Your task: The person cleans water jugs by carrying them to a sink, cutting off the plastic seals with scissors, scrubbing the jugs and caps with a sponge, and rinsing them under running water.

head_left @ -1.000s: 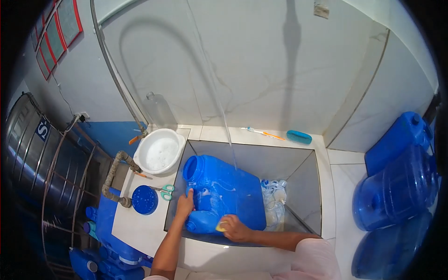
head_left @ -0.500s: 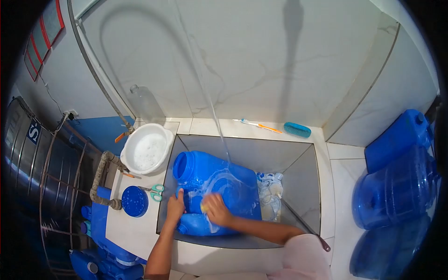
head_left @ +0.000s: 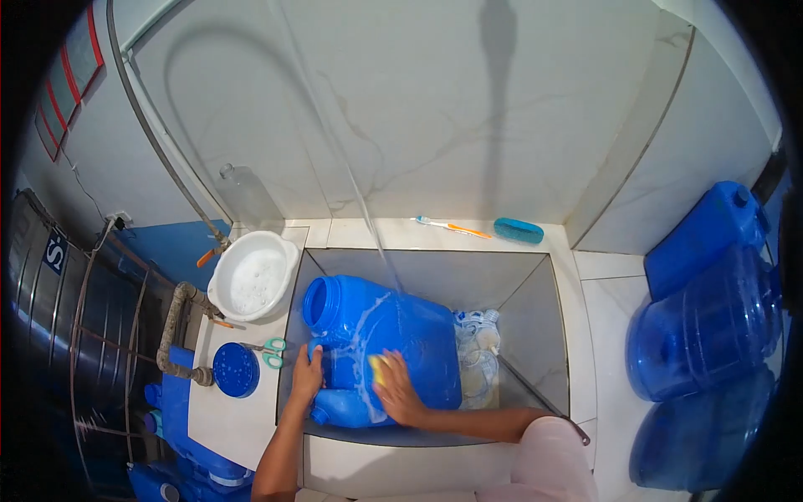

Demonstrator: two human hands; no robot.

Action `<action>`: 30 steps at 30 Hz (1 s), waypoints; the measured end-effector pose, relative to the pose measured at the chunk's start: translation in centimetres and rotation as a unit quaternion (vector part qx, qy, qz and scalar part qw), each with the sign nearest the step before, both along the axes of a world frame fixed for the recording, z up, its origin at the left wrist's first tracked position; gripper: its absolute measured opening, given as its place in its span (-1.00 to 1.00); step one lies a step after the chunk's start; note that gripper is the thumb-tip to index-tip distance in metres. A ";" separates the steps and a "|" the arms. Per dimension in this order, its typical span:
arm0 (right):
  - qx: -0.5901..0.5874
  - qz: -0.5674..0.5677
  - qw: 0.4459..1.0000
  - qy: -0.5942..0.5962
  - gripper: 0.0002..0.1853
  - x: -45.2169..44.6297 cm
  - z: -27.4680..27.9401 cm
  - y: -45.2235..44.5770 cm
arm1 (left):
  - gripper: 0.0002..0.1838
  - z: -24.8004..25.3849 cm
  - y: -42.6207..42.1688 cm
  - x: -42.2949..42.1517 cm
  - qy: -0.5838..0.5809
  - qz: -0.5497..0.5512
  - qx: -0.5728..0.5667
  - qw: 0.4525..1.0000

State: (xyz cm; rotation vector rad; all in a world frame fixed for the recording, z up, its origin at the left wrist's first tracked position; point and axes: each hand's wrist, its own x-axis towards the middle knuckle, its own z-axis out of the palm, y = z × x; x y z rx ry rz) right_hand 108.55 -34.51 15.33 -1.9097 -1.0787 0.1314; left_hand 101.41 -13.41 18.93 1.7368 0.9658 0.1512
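A large blue plastic jug (head_left: pixel 410 335) lies on its side in the sink (head_left: pixel 535 318), its uncapped round mouth facing left. A thin stream of water (head_left: pixel 361 201) falls onto it, and streaks of foam run over its upper face. My left hand (head_left: pixel 307 374) is closed on the jug's left side by the handle; its fingers are partly hidden. Pressed against the jug is a yellow sponge (head_left: pixel 379 371), held in my right hand (head_left: pixel 400 397). Beside the jug's base, a crumpled clear plastic piece (head_left: pixel 478 368) sits in the sink.
Left of the sink are a white basin (head_left: pixel 253 276) of suds, a blue lid (head_left: pixel 236 370) and green-handled scissors (head_left: pixel 273 353). A toothbrush (head_left: pixel 454 227) and teal brush (head_left: pixel 519 230) lie on the back ledge. Blue containers (head_left: pixel 698 335) stand at right. A dark rod (head_left: pixel 535 393) leans over the sink's edge.
My right hand has moved down a little with the sponge over the jug. The swirl of foam on the jug's face has thinned. The whole view has shifted slightly.
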 end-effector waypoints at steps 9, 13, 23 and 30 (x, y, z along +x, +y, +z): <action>-0.145 -0.346 0.919 0.122 -0.48 7.2 -14.0 -2.7 | -0.55 0.3 -0.1 0.1 -0.008 0.022 -0.025 0.999; 0.024 -0.165 0.984 -0.058 -0.37 -0.7 -3.7 -0.2 | -0.54 2.6 -1.5 0.5 0.014 -0.005 0.011 1.000; 0.004 -0.045 0.908 0.418 -0.56 20.8 0.9 -7.4 | -0.60 7.8 -7.9 1.7 -0.018 -0.293 0.270 0.917; -0.099 0.109 0.875 0.461 -0.47 18.8 8.7 -12.0 | -0.61 11.8 -11.7 9.6 -0.043 -0.535 0.480 0.694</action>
